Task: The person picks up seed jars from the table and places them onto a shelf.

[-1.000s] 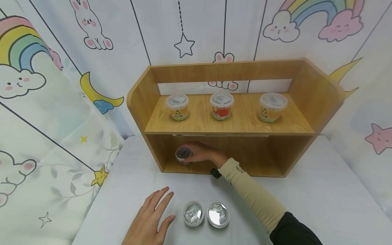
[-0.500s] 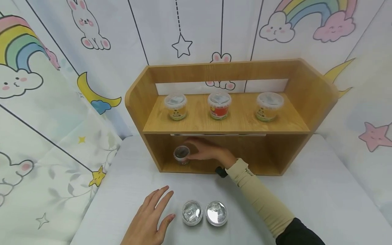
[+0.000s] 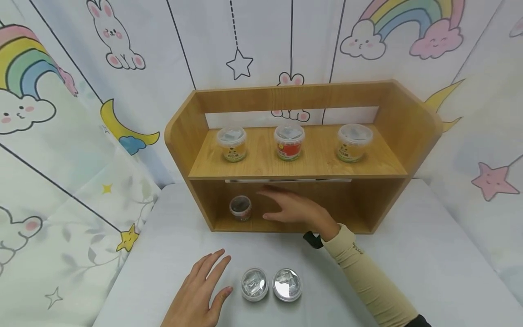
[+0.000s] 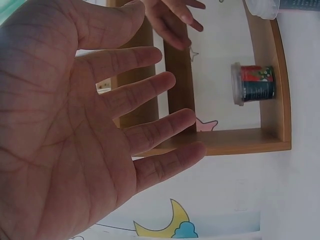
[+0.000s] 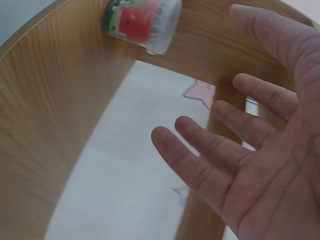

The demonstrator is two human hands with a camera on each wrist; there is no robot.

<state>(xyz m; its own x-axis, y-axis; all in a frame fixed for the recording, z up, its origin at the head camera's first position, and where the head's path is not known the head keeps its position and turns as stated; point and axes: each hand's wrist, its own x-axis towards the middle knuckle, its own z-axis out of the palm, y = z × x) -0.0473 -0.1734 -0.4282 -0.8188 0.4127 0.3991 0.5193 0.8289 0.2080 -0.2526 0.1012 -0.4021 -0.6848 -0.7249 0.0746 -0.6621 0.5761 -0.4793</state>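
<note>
A small lidded plastic tub [image 3: 240, 208] with a dark top stands at the left end of the shelf's lower level. In the right wrist view this tub [image 5: 137, 21] shows a red and green label. Just right of it, my right hand [image 3: 296, 209] is held with fingers spread and a gap between it and the tub. My left hand [image 3: 199, 290] is low over the white table, palm toward the shelf and fingers straight, holding nothing. Beside it on the table sit two silver-topped tubs, a left one [image 3: 254, 284] and a right one [image 3: 287, 285].
The wooden two-level shelf [image 3: 298, 176] stands at the back of the table [image 3: 163, 259]. Its upper level bears a left yellow-labelled tub [image 3: 234, 150], a red-labelled tub [image 3: 288, 149] and a right yellow-labelled tub [image 3: 350, 151]. Printed curtains [image 3: 77, 150] hang behind and at the sides.
My right hand has let go of the dark-topped tub and drawn away to the right, its fingers spreading. The tub stays on the lower level. My left hand is nearly unmoved.
</note>
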